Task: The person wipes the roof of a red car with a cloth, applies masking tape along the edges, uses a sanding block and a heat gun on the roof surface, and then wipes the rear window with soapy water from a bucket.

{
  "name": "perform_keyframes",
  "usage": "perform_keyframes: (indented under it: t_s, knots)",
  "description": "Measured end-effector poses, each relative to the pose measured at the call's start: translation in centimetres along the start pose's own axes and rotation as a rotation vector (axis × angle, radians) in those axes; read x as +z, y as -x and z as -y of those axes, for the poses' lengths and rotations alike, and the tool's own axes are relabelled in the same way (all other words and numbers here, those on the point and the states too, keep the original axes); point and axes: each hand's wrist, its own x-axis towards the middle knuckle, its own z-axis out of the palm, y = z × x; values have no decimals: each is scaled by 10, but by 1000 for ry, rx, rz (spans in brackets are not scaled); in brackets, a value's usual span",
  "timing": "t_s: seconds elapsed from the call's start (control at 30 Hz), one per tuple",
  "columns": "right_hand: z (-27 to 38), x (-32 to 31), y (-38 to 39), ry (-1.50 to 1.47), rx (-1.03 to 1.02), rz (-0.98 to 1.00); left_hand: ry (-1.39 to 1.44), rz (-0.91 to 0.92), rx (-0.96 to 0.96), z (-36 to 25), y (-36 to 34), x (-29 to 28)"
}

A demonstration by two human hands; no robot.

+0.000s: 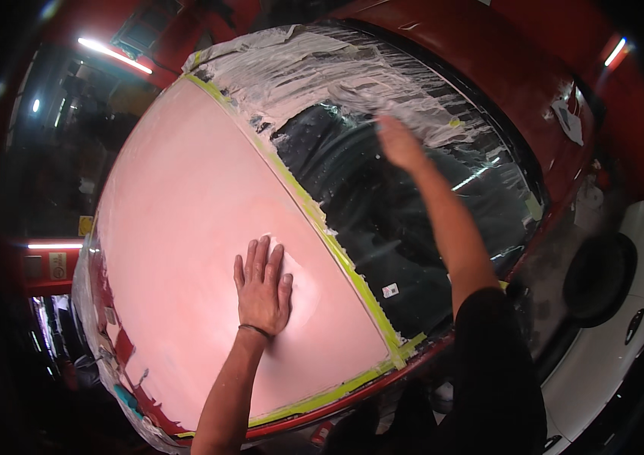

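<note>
My left hand (261, 292) lies flat with fingers spread on a smooth, matte pink car panel (185, 189). A dark band circles that wrist. My right hand (400, 144) is over the dark car window (383, 212), beside the edge of a crumpled, pink-dusted masking sheet (299, 68). Motion smears its fingers, so whether they grip the sheet cannot be seen. The sheet covers the far part of the glass, its near edge ragged and bunched. Yellow-green masking tape (295, 193) runs between panel and glass, its edge flecked with pink dust.
Beyond the window stretches red bodywork (504, 61). A white car (610, 356) stands at the right. Clear plastic film (87, 303) hangs along the panel's left edge. A small white label (389, 290) sits on the glass. A teal object (126, 396) lies at the lower left.
</note>
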Motion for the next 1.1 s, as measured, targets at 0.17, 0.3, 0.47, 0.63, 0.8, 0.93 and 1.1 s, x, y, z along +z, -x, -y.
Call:
perform_keyframes:
  t_s: [0.17,0.3,0.47,0.63,0.8,0.93,1.1]
  knots:
    - [-21,-8,44,234,317,-24,-41,-4,-16,12,10,4]
    - [115,-57,91,-7,56,-20,-119,-22,-35,18,21,-3]
    - [231,-103,157,-381,-202,91,-115,-13,-21,15,20,7]
    - [110,-102,148,-184,-76,-136,-111,-2,-2,5,15,7]
    - [-93,-136,238,62,531,-81,-110,-9,0,8,19,11]
    - [-180,-145,331,290,651,-161,-74,-8,22,-3,6,18]
    - [13,-115,225,135,481,-101,-156,-21,-23,10,26,5]
